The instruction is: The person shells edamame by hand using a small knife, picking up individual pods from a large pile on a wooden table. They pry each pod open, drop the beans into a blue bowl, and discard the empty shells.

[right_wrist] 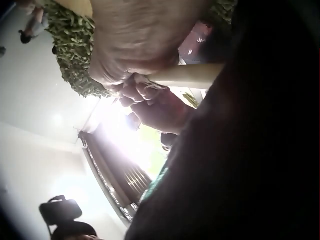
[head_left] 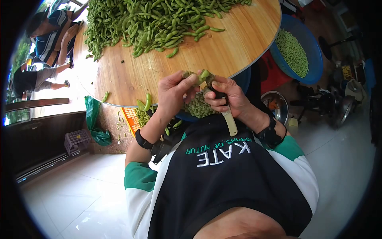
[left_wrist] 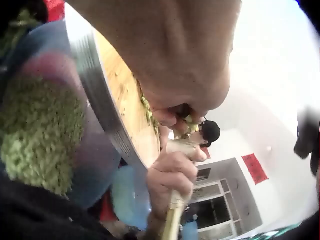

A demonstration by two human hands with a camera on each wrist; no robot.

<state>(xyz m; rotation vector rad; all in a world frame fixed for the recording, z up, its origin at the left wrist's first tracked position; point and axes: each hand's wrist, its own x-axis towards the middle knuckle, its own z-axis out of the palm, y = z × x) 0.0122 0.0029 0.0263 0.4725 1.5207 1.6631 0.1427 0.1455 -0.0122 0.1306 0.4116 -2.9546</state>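
Over the near edge of the round wooden table (head_left: pixel 139 75), my left hand (head_left: pixel 175 92) pinches a green pod (head_left: pixel 204 75) between thumb and fingers. Close beside it, my right hand (head_left: pixel 230 95) grips a tool with a pale cream handle (head_left: pixel 229 122), its thumb at the pod. The tool's working end is hidden by the fingers. In the left wrist view the right hand (left_wrist: pixel 172 175) is curled round the pale tool. Below both hands lie shelled beans (head_left: pixel 199 106) in a tub.
A heap of pods (head_left: pixel 147 24) covers the table's far part. At right stands a blue basin (head_left: pixel 314 59) of shelled beans, with a metal bowl (head_left: pixel 280 101) nearer. An orange basket (head_left: pixel 130 118) and green bag (head_left: pixel 93 119) are at left. Two people are beyond the table's left side.
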